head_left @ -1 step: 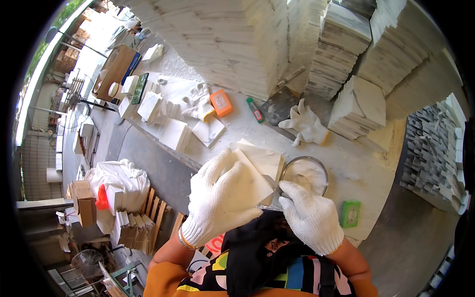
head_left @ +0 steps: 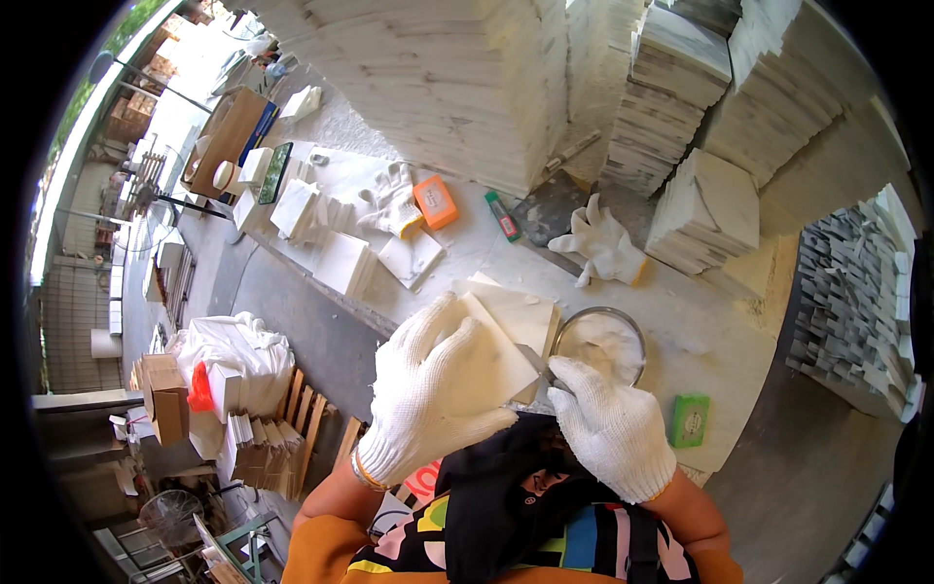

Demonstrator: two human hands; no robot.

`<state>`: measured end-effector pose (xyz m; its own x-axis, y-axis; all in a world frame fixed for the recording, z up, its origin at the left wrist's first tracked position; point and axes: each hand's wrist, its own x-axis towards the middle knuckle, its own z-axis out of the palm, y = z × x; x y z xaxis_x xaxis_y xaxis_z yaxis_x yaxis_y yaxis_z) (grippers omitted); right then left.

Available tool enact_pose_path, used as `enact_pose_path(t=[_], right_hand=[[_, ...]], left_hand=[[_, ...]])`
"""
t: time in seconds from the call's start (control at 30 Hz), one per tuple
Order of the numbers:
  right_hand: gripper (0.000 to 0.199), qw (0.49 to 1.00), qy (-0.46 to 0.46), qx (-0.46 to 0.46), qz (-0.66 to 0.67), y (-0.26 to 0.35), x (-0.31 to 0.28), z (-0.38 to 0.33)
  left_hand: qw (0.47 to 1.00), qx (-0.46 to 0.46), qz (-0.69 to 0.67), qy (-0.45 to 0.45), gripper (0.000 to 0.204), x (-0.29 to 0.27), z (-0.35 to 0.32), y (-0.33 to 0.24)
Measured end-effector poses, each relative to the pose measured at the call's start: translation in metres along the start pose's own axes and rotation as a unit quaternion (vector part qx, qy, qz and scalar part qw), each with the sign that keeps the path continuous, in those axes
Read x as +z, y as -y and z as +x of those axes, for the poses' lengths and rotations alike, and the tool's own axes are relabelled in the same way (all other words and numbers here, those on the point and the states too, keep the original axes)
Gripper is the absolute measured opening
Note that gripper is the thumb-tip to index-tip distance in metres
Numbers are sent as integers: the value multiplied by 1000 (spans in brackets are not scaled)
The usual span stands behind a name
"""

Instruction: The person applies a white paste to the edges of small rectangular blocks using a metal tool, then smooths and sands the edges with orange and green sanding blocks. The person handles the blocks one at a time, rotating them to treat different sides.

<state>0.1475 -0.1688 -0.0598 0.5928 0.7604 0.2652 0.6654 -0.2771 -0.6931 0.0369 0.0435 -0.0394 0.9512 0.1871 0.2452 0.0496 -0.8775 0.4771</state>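
Note:
My left hand (head_left: 428, 384), in a white knit glove, grips a square pale marble tile (head_left: 498, 352) by its left side, thumb along the near edge. Beneath and beyond it lies another pale tile (head_left: 520, 310). My right hand (head_left: 613, 423), also gloved, has its fingers curled together at the near rim of a round metal-edged bowl (head_left: 642, 343). White material (head_left: 601, 346) lies inside the bowl. Whether anything small is between the right fingers is hidden.
On the white worktop (head_left: 720, 389) lie a green box (head_left: 690, 420), an orange block (head_left: 435, 202), a green-red package (head_left: 503, 216) and spare gloves (head_left: 598, 243). Tile stacks (head_left: 705, 214) rise behind; smaller tiles (head_left: 342, 263) sit left. A wooden pallet (head_left: 304, 414) stands lower left.

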Motion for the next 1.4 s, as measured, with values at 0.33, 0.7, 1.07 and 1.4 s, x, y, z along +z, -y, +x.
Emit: enact_pose_path(t=[0.33,0.7,1.07,1.4], right_hand=[[37,999,22,-22,-27,14,3,-1],[36,999,19,-9,-43,11,4,1],[39,999,30,-12,-36,13,1,4],[36,996,88,-2,-11,7,-2,9]], left_hand=[[1000,1,18,2,91,-3,-13,9],[1000,10,-2,2,91,-3,-9,14],[1000,5,-5,10,93,-2,-8,16],[1000,-13,15,21,89,4,-7,20]])
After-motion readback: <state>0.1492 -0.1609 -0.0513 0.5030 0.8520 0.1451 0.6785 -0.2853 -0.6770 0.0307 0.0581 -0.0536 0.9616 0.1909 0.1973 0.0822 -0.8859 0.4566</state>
